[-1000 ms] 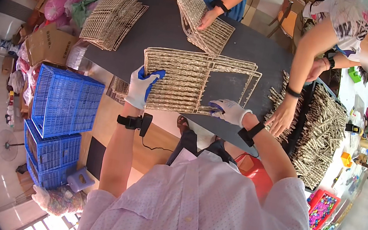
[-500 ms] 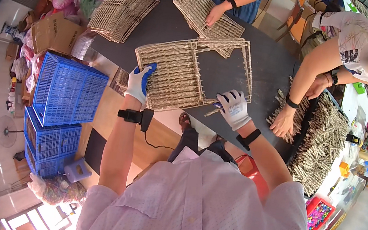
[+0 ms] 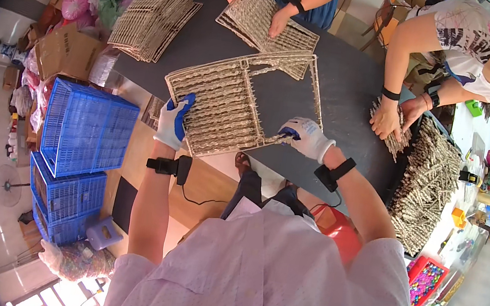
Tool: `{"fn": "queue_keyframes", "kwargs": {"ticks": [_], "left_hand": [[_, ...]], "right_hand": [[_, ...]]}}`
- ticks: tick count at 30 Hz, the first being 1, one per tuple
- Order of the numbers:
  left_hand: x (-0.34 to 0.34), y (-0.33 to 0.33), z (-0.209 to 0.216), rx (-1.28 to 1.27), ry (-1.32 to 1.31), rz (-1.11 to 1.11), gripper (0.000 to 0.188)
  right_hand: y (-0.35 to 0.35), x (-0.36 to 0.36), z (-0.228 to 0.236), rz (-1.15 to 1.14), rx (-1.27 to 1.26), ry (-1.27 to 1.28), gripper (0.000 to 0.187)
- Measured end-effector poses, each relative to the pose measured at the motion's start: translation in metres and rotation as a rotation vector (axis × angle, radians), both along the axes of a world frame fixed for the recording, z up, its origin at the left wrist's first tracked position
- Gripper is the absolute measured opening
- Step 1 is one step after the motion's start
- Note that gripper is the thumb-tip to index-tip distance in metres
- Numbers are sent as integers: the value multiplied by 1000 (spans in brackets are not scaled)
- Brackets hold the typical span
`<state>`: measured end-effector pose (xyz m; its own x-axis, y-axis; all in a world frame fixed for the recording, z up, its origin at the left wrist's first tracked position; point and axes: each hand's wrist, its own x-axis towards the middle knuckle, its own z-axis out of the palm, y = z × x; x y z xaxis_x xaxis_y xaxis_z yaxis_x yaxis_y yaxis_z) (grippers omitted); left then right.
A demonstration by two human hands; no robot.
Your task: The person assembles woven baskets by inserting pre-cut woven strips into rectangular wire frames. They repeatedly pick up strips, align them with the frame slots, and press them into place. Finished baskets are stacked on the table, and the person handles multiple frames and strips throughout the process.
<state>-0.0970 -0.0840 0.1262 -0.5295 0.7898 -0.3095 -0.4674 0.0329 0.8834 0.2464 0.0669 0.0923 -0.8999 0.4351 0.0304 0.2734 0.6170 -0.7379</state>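
A rectangular rack-like panel (image 3: 221,102) of beige twisted strips hangs tilted before me over the table's near edge. Its left half is filled with rows of strips, while the right half is an open frame. My left hand (image 3: 173,122), in a white glove with a blue palm, is closed on the panel's lower left edge. My right hand (image 3: 307,138), gloved alike, pinches at the lower rail of the open half. Whether a loose strip also lies in those fingers is hidden.
On the dark table (image 3: 358,75) a stack of panels (image 3: 153,22) lies far left. Opposite, a co-worker holds another panel (image 3: 271,21). At right, another person's hands gather twisted strips (image 3: 396,134) beside a heaped tray (image 3: 424,186). Blue crates (image 3: 90,130) stand left.
The panel and my left hand have shifted slightly left and down. My right hand has turned and moved up against the lower rail; the short strip sticking out below it no longer shows.
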Motion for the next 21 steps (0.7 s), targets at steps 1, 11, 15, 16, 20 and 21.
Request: {"fn": "queue_keyframes", "kwargs": {"ticks": [1, 11, 15, 16, 20, 21], "left_hand": [[0, 2, 1, 7, 15, -8, 30], [-1, -15, 10, 38, 50, 26, 29], [-7, -30, -6, 5, 58, -18, 36], [-7, -33, -7, -2, 48, 4, 36], [-7, -39, -13, -10, 57, -16, 36], [-6, -40, -14, -18, 69, -19, 36]], "right_hand": [[1, 0, -4, -29, -34, 10, 25], [-7, 42, 45, -271, -816, 741, 36], [3, 92, 31, -286, -1159, 1097, 41], [1, 104, 29, -467, -1084, 927, 39], [-3, 158, -30, -658, 74, -318, 31], [-7, 177, -58, -584, 319, -456, 30]]}}
